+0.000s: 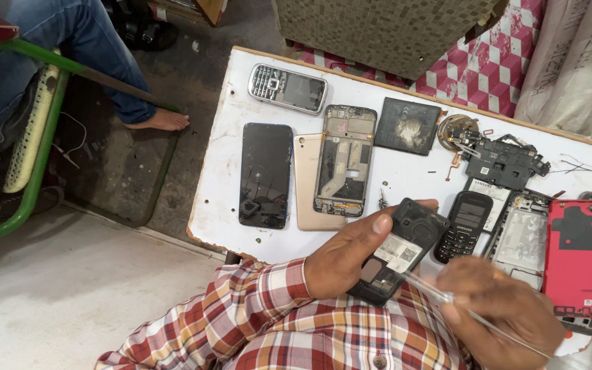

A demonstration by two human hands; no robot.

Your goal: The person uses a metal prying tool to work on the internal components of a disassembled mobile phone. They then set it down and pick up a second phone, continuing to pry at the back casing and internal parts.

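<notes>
My left hand [351,257] grips a small black phone [400,248] with its back cover off, held tilted above the near edge of the white table [227,199]. A white label shows inside the phone. My right hand [508,308] pinches thin metal tweezers [426,286] whose tip points at the lower part of that phone. Just beyond lies a black keypad phone [465,225].
On the table lie a silver keypad phone [288,88], a black phone panel [266,174], a gold back cover [307,179], an open phone frame [344,160], a black square part [407,126], circuit parts [501,161] and a red cover [579,255]. Another person's bare foot [162,121] rests on the floor at left.
</notes>
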